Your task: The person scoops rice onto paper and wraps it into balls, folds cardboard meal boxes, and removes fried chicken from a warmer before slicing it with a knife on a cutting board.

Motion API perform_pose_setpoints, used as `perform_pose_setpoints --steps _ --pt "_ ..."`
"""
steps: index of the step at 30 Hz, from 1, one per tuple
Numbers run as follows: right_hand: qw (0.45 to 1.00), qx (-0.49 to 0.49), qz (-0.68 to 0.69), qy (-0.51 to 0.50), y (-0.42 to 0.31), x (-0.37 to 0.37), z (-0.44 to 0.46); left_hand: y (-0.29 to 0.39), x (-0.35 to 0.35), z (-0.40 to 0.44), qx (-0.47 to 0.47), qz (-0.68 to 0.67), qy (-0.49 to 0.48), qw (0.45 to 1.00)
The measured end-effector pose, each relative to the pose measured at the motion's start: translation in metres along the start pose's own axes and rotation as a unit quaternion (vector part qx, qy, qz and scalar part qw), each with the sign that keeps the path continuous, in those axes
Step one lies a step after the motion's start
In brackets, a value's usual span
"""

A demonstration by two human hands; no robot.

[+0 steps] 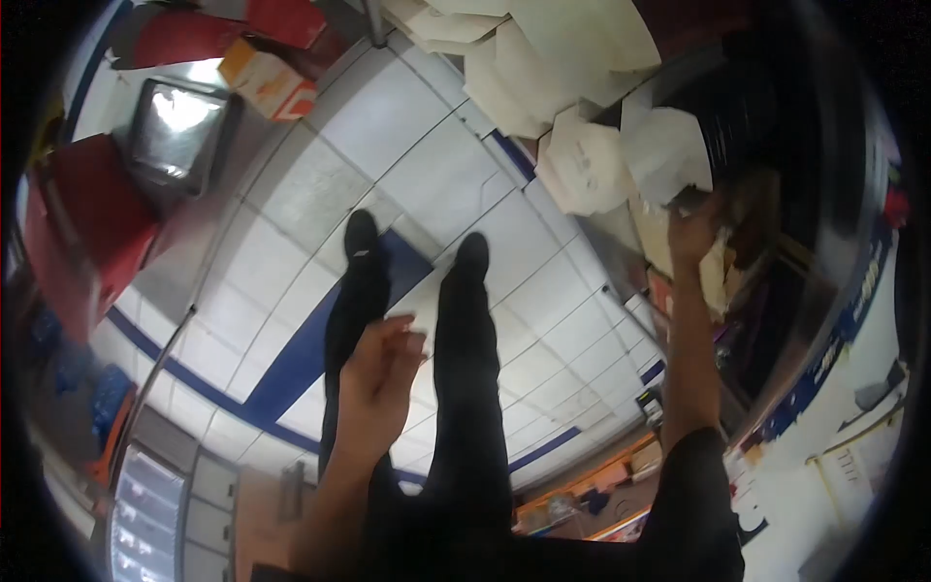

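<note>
My left hand (381, 388) hangs in front of my legs, its fingers loosely bent and slightly apart, with nothing visible in them. My right hand (694, 235) reaches out to the right, among cream sheets of card or paper. Its fingers are curled by a small dark thing (690, 200) that I cannot make out. Just beyond the fingers stands a pale folded sheet (665, 155). Another cream piece (587, 167) with faint print lies to its left. Larger cream pieces (572, 53) are stacked above these.
A metal tray (181, 136) rests on the left counter beside an orange and white box (269, 80) and red boxes (92, 228). White tiles with blue strips form the floor (427, 165). Behind me are shelves with assorted items (592, 500).
</note>
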State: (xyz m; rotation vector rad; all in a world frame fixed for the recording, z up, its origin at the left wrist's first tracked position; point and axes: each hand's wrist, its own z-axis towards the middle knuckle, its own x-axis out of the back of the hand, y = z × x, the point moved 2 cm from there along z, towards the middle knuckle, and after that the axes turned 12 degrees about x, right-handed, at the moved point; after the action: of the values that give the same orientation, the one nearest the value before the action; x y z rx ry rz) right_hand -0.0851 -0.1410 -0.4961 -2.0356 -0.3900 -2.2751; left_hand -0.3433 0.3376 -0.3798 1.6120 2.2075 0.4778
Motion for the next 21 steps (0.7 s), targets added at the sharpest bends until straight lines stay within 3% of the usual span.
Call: perform_pose_setpoints --steps 2,5,10,12,15,21 --pt "0.981 -0.021 -0.189 -0.045 0.003 0.006 0.072 -0.044 -0.011 0.036 0.028 -0.013 0.022 0.999" --pt "0.95 -0.009 -0.307 -0.049 0.006 -0.001 0.133 -0.09 -0.029 0.073 0.099 -0.051 0.043 0.993" --pt "0.974 0.104 -0.193 -0.063 0.213 -0.144 0.166 -0.104 -0.054 0.101 0.113 -0.07 0.029 0.991" --pt "0.975 0.161 -0.152 0.035 0.176 -0.122 0.161 -0.098 -0.061 0.103 0.113 -0.082 0.025 0.99" --pt "0.972 0.172 -0.134 0.088 0.124 -0.089 0.145 -0.086 -0.07 0.1 0.097 -0.081 0.02 0.992" --pt "0.982 0.134 -0.131 0.032 0.087 -0.053 0.069 -0.071 -0.077 0.082 0.073 -0.062 -0.028 0.995"
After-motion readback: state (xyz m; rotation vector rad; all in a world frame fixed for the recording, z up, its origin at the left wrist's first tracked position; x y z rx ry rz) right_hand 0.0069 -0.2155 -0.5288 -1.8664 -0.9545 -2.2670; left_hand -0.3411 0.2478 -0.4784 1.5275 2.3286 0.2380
